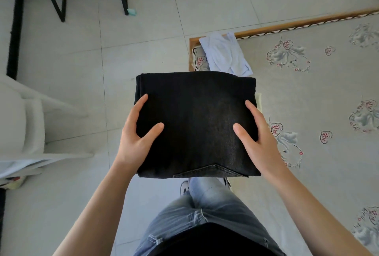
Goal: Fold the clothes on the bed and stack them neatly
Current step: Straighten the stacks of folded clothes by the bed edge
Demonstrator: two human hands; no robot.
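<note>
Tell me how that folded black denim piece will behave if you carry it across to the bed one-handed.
The folded black denim looks thick and holds a squared shape, so probably fairly stiff. The left hand and right hand both grip its sides, hinting at some weight. With one hand, the layers would likely sag or slide open.

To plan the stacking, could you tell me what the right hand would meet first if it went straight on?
Probably the pale shirt on the bed: the right hand points toward it, though depth is unclear.
</note>
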